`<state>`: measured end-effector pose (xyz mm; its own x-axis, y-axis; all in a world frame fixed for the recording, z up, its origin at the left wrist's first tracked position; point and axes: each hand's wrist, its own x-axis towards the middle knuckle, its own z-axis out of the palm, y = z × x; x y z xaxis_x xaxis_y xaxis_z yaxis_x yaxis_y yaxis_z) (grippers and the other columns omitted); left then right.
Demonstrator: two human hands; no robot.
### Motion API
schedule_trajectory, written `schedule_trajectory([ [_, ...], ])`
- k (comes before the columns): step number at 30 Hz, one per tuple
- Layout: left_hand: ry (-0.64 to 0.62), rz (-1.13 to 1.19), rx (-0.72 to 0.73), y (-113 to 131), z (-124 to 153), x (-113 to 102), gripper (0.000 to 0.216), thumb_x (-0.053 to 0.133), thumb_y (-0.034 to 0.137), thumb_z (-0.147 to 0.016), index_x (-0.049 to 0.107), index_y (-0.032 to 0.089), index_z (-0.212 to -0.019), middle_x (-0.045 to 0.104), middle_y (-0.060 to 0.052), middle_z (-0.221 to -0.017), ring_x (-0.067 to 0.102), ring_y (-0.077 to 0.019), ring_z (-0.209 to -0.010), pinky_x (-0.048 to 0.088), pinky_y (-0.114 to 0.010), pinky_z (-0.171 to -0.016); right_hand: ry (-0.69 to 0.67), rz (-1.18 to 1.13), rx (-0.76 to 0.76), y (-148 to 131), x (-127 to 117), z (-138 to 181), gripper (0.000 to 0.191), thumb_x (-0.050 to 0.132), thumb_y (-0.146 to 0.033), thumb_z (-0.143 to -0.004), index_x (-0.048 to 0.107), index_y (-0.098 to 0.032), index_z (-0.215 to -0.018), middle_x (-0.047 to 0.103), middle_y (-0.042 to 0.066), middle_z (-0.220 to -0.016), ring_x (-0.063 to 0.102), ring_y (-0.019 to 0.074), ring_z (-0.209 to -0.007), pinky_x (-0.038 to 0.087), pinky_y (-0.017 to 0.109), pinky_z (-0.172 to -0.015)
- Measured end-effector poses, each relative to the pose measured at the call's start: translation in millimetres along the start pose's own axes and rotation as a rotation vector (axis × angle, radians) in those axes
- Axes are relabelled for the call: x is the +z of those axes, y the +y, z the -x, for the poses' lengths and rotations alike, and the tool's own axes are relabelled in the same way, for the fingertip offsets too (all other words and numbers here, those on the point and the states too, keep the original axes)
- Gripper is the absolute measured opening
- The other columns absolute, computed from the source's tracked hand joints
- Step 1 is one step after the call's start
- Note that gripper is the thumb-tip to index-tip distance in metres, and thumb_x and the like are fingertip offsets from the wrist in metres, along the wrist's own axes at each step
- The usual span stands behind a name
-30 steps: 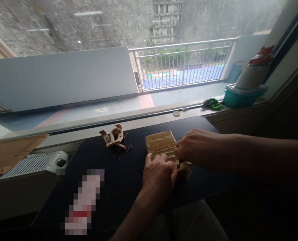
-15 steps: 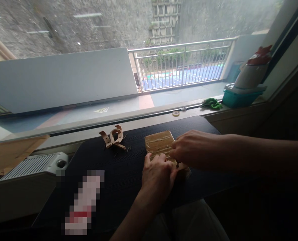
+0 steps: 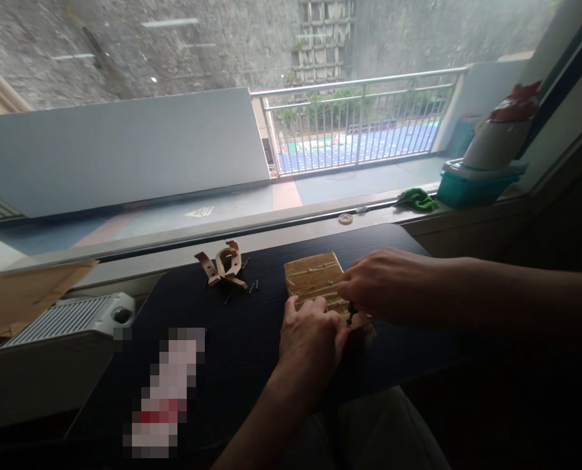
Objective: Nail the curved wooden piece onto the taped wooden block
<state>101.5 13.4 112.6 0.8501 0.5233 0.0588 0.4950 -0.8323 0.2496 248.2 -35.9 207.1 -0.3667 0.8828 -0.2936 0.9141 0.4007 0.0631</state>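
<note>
A tan wooden block (image 3: 314, 266) with light ridges across its top lies on the dark table. Over its near side, my left hand (image 3: 310, 333) is closed, fingers on the top and thumb at the near right corner. Beside that thumb, a light wooden piece (image 3: 361, 322) juts out at the block's edge. My right hand (image 3: 376, 281) is closed around a small dark metal tool (image 3: 351, 314), which points down at this piece. The fist covers the tool's upper part, and its kind is unclear.
Curved wooden pieces (image 3: 228, 262) and several loose screws (image 3: 254, 286) lie at the table's back left. A blurred-out pinkish item (image 3: 171, 385) is at the front left. On the sill stand a teal box (image 3: 479, 188) and a green cloth (image 3: 417, 199). Cardboard (image 3: 21, 297) covers a radiator.
The view has shifted slightly. Both hands stay at the block, and a little more of the dark tool shows under my right hand, which has turned slightly.
</note>
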Motion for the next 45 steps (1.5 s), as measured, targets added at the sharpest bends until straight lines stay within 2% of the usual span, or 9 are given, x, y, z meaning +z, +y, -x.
schedule_trajectory([
  [7,0.014,-0.016,-0.003,-1,-1,0,0.025,0.047,0.033,-0.087,0.068,0.022,-0.078,0.063,-0.004,-0.090,0.056,-0.0202,-0.090,0.024,-0.050,-0.101,0.007,0.105,0.082,-1,-1,1,0.015,0.054,-0.021,-0.083,0.060,-0.014,-0.071,0.060,0.005,-0.061,0.057,0.0173,-0.058,0.021,0.026,-0.047],
  [12,0.015,-0.027,-0.005,-1,-2,1,0.023,0.049,0.033,-0.086,0.068,0.022,-0.080,0.063,-0.004,-0.092,0.056,-0.0210,-0.092,0.025,-0.049,-0.100,-0.003,0.054,-0.073,6,4,3,0.012,0.055,-0.006,-0.075,0.060,-0.015,-0.070,0.062,0.002,-0.068,0.056,0.0141,-0.059,0.024,0.026,-0.049],
  [16,-0.009,-0.029,-0.017,1,-2,0,0.023,0.049,0.032,-0.085,0.068,0.021,-0.076,0.063,-0.004,-0.089,0.056,-0.0202,-0.088,0.030,-0.046,-0.095,0.040,0.095,0.036,8,20,1,0.009,0.054,-0.009,-0.078,0.061,-0.014,-0.075,0.062,0.004,-0.068,0.059,0.0167,-0.061,0.026,0.026,-0.049],
  [20,-0.016,-0.024,-0.012,0,-2,-2,0.023,0.049,0.032,-0.086,0.068,0.022,-0.077,0.062,-0.004,-0.089,0.056,-0.0191,-0.087,0.034,-0.040,-0.090,-0.015,0.096,0.102,8,17,1,0.008,0.054,-0.018,-0.081,0.061,-0.014,-0.078,0.063,0.006,-0.067,0.061,0.0194,-0.061,0.024,0.025,-0.046],
  [26,0.016,-0.025,0.005,-2,-1,2,0.024,0.049,0.033,-0.086,0.067,0.022,-0.074,0.061,-0.003,-0.085,0.055,-0.0190,-0.084,0.035,-0.038,-0.084,0.002,0.055,-0.045,12,16,1,0.010,0.059,-0.008,-0.070,0.061,-0.017,-0.074,0.062,0.001,-0.065,0.057,0.0143,-0.054,0.024,0.025,-0.044],
  [30,0.003,-0.036,0.002,-2,-2,3,0.024,0.048,0.032,-0.086,0.067,0.021,-0.076,0.061,-0.004,-0.085,0.055,-0.0192,-0.083,0.035,-0.039,-0.085,-0.022,0.098,-0.003,7,24,-3,0.013,0.055,-0.007,-0.073,0.061,-0.016,-0.065,0.060,0.003,-0.059,0.057,0.0148,-0.054,0.024,0.025,-0.044],
  [33,0.003,-0.054,-0.003,-1,-2,2,0.026,0.045,0.032,-0.087,0.067,0.021,-0.078,0.061,-0.004,-0.084,0.055,-0.0192,-0.082,0.035,-0.039,-0.084,-0.096,0.122,0.069,1,17,-4,0.015,0.055,-0.016,-0.078,0.063,-0.015,-0.066,0.061,0.007,-0.059,0.059,0.0178,-0.058,0.027,0.025,-0.045],
  [36,-0.004,-0.063,-0.017,-1,-2,1,0.027,0.045,0.033,-0.087,0.067,0.021,-0.075,0.061,-0.004,-0.084,0.055,-0.0191,-0.082,0.036,-0.038,-0.082,-0.125,0.102,0.108,-2,3,-3,0.010,0.060,-0.021,-0.076,0.065,-0.014,-0.082,0.064,0.008,-0.068,0.060,0.0199,-0.063,0.029,0.026,-0.046],
  [45,0.003,-0.026,-0.003,0,0,2,0.024,0.047,0.032,-0.087,0.068,0.022,-0.080,0.064,-0.005,-0.091,0.056,-0.0218,-0.093,0.029,-0.047,-0.095,-0.035,0.083,-0.041,-3,6,-11,0.012,0.055,-0.007,-0.077,0.063,-0.014,-0.073,0.064,0.003,-0.073,0.059,0.0145,-0.063,0.024,0.027,-0.046],
])
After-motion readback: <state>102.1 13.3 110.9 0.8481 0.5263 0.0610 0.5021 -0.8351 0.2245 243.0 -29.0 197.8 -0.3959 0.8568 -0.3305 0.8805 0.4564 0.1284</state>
